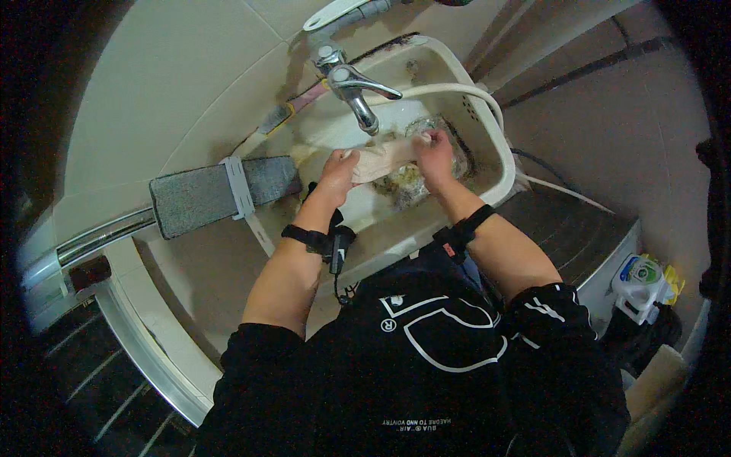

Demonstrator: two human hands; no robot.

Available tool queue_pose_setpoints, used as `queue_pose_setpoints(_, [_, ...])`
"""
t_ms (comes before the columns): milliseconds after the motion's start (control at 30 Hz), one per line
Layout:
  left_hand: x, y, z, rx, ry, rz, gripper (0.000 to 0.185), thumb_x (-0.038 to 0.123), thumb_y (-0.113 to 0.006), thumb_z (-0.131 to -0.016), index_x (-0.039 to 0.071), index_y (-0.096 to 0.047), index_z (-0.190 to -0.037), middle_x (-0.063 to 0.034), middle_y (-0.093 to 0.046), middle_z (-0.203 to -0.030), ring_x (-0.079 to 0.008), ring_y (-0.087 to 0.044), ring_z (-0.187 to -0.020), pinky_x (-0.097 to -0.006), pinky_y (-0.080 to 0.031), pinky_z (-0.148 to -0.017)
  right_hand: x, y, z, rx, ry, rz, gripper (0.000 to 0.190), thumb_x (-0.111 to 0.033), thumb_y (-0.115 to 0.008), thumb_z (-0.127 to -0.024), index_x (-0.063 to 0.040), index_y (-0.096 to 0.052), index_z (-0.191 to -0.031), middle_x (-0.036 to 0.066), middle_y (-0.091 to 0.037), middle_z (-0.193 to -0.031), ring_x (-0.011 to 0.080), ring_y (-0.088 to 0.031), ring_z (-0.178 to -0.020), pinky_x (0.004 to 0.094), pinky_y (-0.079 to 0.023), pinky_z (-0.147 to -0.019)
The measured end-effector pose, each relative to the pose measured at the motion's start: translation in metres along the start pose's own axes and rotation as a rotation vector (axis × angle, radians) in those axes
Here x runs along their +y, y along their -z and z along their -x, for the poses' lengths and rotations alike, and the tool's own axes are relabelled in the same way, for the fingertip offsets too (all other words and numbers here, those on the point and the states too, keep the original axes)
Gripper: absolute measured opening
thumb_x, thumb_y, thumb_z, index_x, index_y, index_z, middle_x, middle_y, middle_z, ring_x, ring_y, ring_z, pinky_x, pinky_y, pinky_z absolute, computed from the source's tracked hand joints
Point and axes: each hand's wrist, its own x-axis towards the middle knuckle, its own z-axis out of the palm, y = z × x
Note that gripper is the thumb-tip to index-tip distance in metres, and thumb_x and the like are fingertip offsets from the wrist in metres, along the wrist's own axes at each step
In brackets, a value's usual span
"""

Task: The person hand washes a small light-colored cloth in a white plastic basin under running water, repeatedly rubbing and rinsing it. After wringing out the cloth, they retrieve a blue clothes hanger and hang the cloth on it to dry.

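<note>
A pale, wet-looking cloth [384, 160] is stretched between my two hands over the sink basin [502, 165]. Its left end is pinched by my left hand [339, 174], thumb on top. My right hand [435, 159] grips the other end, where a bit of fabric sticks out above the fingers. Just above the cloth hangs the spout of a chrome mixer tap [362, 114]. Clear water or clear plastic, I cannot tell which, glistens in the basin beneath my right hand. Dark stains mark the basin walls.
A grey flat mop pad [191, 200] with a white plastic clip [239, 188] rests at the basin's left. A white hose [457, 88] loops over the right rim. At the right stand a metal-sided box [605, 251] and a white detergent bottle [638, 285].
</note>
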Motion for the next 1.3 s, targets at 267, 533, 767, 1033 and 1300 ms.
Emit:
queue_pose_setpoints(267, [0.016,-0.04,0.014,-0.08,-0.061,0.158,0.023,0.033,-0.052,-0.099,0.012,-0.05,-0.107,0.0006,-0.057,-0.096,-0.0144,-0.055,-0.081,-0.0324,-0.043,-0.066,-0.033,-0.024,0.053,-0.54,0.434,0.047,0.031,-0.011,-0.063,-0.087,0.0,-0.055,-0.114,0.02,-0.065,-0.101,0.0338,-0.063,-0.093,0.0405,-0.05,-0.084])
queue_pose_setpoints(533, [0.008,-0.026,0.008,-0.438,-0.043,0.285,0.031,0.01,-0.051,-0.096,0.006,-0.048,-0.127,-0.011,-0.058,-0.127,-0.0278,-0.059,-0.114,-0.0441,-0.05,-0.093,-0.008,0.005,-0.018,-0.417,-0.293,-0.08,0.046,-0.033,-0.063,-0.091,-0.001,-0.053,-0.123,0.012,-0.063,-0.107,0.0212,-0.062,-0.088,0.0354,-0.054,-0.069])
queue_pose_setpoints(767, [-0.001,-0.029,0.0,-0.311,0.124,0.446,0.038,0.033,-0.047,-0.101,0.011,-0.049,-0.132,-0.0052,-0.06,-0.125,-0.0229,-0.059,-0.113,-0.0403,-0.046,-0.096,-0.012,-0.013,-0.012,-0.262,0.103,0.005,0.027,-0.03,-0.064,-0.092,-0.005,-0.056,-0.094,0.004,-0.059,-0.08,0.013,-0.054,-0.071,0.0283,-0.045,-0.062])
queue_pose_setpoints(1033, [-0.012,-0.074,-0.013,0.007,0.043,0.764,0.043,0.046,-0.044,-0.099,0.008,-0.061,-0.111,-0.007,-0.065,-0.107,-0.0241,-0.061,-0.093,-0.0397,-0.05,-0.085,-0.041,-0.033,0.051,-0.163,0.369,0.459,0.023,-0.02,-0.065,-0.082,0.0,-0.053,-0.081,0.021,-0.057,-0.082,0.0416,-0.057,-0.079,0.0463,-0.046,-0.069])
queue_pose_setpoints(1300, [-0.012,-0.057,-0.032,0.212,-0.025,0.699,0.037,0.038,-0.047,-0.097,0.005,-0.06,-0.107,-0.0073,-0.064,-0.095,-0.0243,-0.063,-0.078,-0.0418,-0.052,-0.069,-0.039,-0.055,0.033,-0.042,0.08,0.128,0.033,-0.017,-0.067,-0.08,0.002,-0.05,-0.1,0.022,-0.061,-0.09,0.0403,-0.059,-0.081,0.0451,-0.047,-0.072])
